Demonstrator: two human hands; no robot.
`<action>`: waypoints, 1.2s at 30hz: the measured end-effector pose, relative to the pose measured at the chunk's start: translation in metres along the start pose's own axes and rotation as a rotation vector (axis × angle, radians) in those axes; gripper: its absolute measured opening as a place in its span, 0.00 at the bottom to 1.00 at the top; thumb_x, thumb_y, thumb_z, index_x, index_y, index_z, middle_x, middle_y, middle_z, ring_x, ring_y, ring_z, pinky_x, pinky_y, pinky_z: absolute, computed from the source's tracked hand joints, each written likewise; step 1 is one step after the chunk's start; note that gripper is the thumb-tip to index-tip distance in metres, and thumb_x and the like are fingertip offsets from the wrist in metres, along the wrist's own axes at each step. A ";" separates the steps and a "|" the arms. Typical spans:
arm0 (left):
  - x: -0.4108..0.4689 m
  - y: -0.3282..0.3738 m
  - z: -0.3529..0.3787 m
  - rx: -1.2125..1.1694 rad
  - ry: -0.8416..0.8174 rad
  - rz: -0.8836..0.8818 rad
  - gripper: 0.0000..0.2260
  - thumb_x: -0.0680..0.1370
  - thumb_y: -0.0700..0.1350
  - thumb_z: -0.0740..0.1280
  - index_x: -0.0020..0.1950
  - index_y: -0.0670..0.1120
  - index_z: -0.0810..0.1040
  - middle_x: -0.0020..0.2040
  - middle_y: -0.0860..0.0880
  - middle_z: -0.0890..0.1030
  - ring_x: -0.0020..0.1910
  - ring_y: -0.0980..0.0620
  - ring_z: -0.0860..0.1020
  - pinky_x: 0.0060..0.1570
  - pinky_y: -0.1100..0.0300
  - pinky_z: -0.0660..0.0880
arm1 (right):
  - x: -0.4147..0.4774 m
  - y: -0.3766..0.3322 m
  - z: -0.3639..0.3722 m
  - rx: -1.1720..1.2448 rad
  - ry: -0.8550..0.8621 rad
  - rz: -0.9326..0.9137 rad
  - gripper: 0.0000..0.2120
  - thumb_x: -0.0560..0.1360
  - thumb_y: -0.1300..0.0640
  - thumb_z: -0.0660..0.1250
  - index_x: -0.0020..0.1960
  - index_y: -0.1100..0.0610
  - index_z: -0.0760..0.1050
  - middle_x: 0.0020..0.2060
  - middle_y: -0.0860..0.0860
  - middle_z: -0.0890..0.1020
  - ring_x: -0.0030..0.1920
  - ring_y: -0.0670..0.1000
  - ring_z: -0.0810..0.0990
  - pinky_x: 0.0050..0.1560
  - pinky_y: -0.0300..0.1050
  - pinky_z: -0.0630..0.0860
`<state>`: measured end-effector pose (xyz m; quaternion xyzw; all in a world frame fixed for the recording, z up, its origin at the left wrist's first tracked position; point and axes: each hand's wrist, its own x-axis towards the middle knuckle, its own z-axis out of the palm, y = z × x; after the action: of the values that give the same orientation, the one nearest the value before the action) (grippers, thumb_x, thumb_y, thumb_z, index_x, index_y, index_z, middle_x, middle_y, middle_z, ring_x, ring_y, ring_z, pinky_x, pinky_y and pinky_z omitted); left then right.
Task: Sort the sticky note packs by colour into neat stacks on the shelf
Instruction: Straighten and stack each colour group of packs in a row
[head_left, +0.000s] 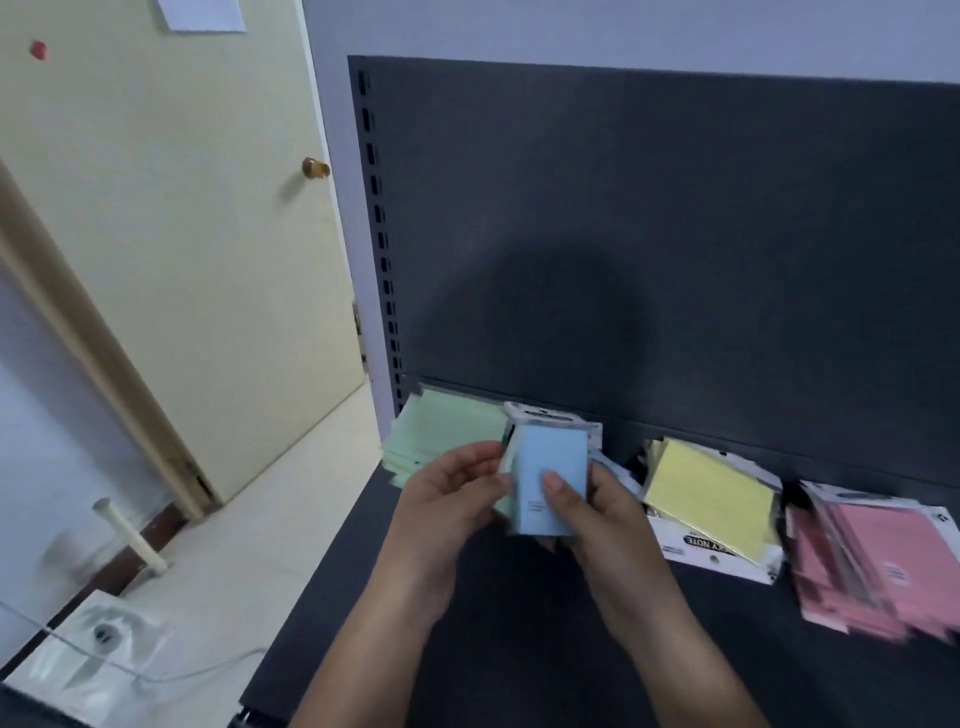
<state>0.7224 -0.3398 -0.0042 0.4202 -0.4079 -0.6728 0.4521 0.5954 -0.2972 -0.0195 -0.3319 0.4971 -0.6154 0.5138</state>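
A: Left to right on the shelf (519, 649): green stack (441, 436), yellow stack (709, 499), pink stack (872, 561).

B: The blue sticky note packs (550, 483)?

A: Held above the shelf, between green and yellow. Left hand (447, 499) fingers curl on the left edge; right hand (597, 514) clamps it, thumb on front.

B: Tip?

A: Square the edges, then set them flat in that gap.

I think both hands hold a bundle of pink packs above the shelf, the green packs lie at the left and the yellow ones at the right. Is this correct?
Not quite: the head view shows the left hand and right hand holding blue packs, not pink. The pink packs lie on the shelf at far right. Green packs left and yellow packs right are correct.
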 end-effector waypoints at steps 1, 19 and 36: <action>0.007 0.003 -0.004 0.001 0.029 0.039 0.11 0.73 0.32 0.67 0.51 0.44 0.80 0.40 0.51 0.82 0.37 0.57 0.80 0.37 0.64 0.77 | 0.004 -0.002 0.002 0.060 0.018 -0.005 0.15 0.68 0.54 0.67 0.55 0.54 0.77 0.46 0.50 0.85 0.44 0.48 0.83 0.38 0.41 0.79; 0.084 -0.026 -0.046 1.206 0.241 0.494 0.11 0.74 0.43 0.69 0.56 0.46 0.81 0.67 0.45 0.72 0.65 0.42 0.70 0.62 0.48 0.64 | 0.051 0.010 -0.030 -1.471 0.422 -0.276 0.10 0.75 0.63 0.65 0.54 0.61 0.79 0.53 0.57 0.77 0.53 0.59 0.72 0.52 0.50 0.70; 0.053 -0.002 -0.102 0.954 0.086 0.491 0.16 0.77 0.44 0.65 0.65 0.48 0.72 0.59 0.59 0.71 0.58 0.61 0.65 0.57 0.66 0.61 | 0.009 0.023 0.017 -1.086 0.296 -0.555 0.14 0.76 0.67 0.62 0.58 0.55 0.77 0.54 0.42 0.76 0.57 0.42 0.73 0.59 0.35 0.68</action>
<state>0.8044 -0.4072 -0.0488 0.4983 -0.7357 -0.2694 0.3712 0.6158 -0.3104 -0.0376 -0.5734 0.7002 -0.4250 0.0188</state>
